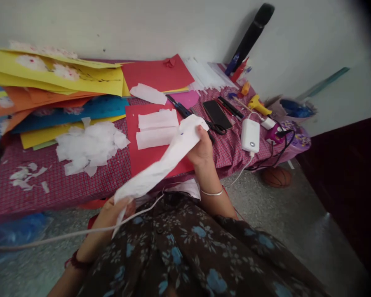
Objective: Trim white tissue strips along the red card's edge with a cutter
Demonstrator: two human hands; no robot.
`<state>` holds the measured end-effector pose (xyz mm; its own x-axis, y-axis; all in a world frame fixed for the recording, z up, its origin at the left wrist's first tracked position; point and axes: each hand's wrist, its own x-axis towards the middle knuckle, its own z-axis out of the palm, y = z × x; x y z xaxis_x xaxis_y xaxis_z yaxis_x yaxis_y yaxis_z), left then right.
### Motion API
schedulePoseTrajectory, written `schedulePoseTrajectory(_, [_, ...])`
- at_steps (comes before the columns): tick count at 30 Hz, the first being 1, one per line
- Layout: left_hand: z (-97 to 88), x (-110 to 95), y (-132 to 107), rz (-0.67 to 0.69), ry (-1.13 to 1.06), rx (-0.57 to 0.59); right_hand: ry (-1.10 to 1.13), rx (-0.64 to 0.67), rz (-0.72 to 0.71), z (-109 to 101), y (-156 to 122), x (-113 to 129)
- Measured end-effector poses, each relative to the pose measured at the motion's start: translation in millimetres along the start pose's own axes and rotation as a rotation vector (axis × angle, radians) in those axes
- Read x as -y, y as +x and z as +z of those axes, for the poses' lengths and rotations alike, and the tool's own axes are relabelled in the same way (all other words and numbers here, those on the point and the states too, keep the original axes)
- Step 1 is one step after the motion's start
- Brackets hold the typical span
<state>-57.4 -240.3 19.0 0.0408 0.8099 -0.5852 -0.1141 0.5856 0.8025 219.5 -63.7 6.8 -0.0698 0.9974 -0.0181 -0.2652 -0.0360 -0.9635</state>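
Note:
A long strip of white tissue paper stretches between both my hands. My left hand pinches its lower end close to my lap. My right hand grips its upper end above the edge of a red sheet. Two folded white tissue strips lie on that red sheet on the low table with a pink checked cloth.
A heap of crumpled white tissue lies left of the red sheet. Stacked coloured card sheets fill the back left. Scissors, a black phone, a white power bank, pens and a yellow glue gun sit right. A ball rests on the floor.

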Motion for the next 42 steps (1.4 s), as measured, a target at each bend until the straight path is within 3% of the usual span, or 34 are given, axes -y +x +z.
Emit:
schedulePoseTrajectory(4, [4.0, 13.9, -2.4, -0.060, -0.306, -0.136, 0.178, -0.036, 0.066, -4.6, -24.8, 7.5])
schedulePoseTrajectory(8, [3.3, 11.2, -6.6, -0.062, -0.448, -0.236, 0.139, -0.011, 0.117, -5.7, -45.4, 12.9])
schedulePoseTrajectory(13, [3.4, -6.5, -12.6, -0.081, -0.394, -0.355, 0.079, 0.123, 0.144, -9.6, -63.7, 19.3])
schedulePoseTrajectory(20, [0.6, -4.5, -7.9, 0.059, -0.343, -0.349, -0.006, 0.248, 0.206, -34.2, -81.8, 15.9])
schedulePoseTrajectory(23, [4.0, -3.2, -5.7, 0.068, -0.307, -0.355, -0.044, 0.193, 0.267, -36.0, -88.1, 13.2])
schedulePoseTrajectory(27, [5.5, -3.7, -9.6, 0.048, -0.288, -0.391, -0.027, -0.040, 0.234, -34.5, -91.6, 8.1])
schedulePoseTrajectory(31, [-6.3, -4.9, -23.5, -0.113, -0.166, -0.291, -0.028, -0.182, 0.195, -40.1, -90.3, 2.8])
schedulePoseTrajectory(37, [-37.2, -34.4, -23.4, -0.180, 0.201, 0.032, -0.045, -0.112, 0.225, -42.9, -83.9, 10.8])
schedulePoseTrajectory(39, [-38.3, -50.7, -14.3, -0.162, 0.220, 0.113, -0.029, -0.066, 0.222, -39.3, -80.4, 16.4])
schedulePoseTrajectory(42, [-23.8, -73.0, 4.3, -0.114, 0.116, 0.267, -0.019, -0.027, 0.202, -32.4, -75.4, 23.7])
